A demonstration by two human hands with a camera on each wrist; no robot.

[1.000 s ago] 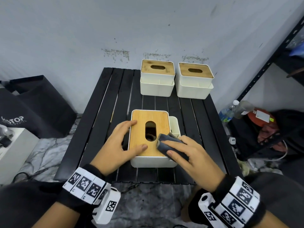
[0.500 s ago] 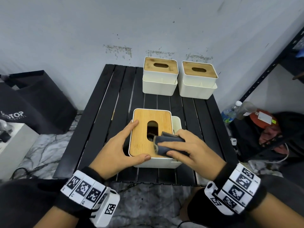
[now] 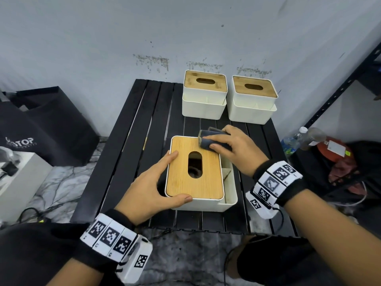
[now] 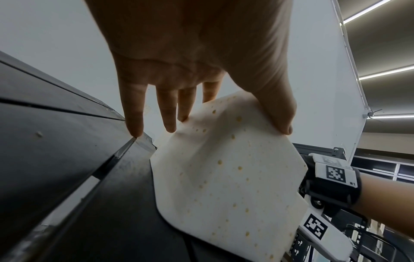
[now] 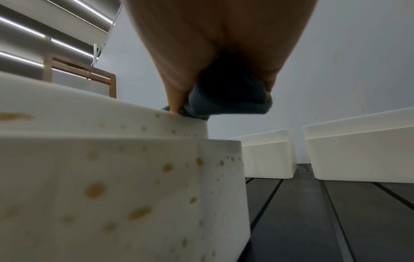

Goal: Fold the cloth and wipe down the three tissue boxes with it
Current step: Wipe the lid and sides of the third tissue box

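The fingers (image 3: 214, 138) of the right hand (image 3: 235, 147) are pinching the folded cloth (image 3: 213, 131) and pressing it on the far right corner of the near box's lid (image 3: 185, 182). It should be staying flat, sweeping with the grain and skirting the slot. The left hand (image 3: 148, 186), fingers straight, is bracing the box (image 3: 206, 205) at its near left corner. Half a second ago the cloth was sitting on the lid's near right.

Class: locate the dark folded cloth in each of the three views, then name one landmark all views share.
Head: cloth above centre, on the near tissue box's far right lid corner, under the right hand.
Left wrist: not in it.
Right wrist: cloth upper centre, gripped, touching the box top.
Shared landmark: the near tissue box's white wall.
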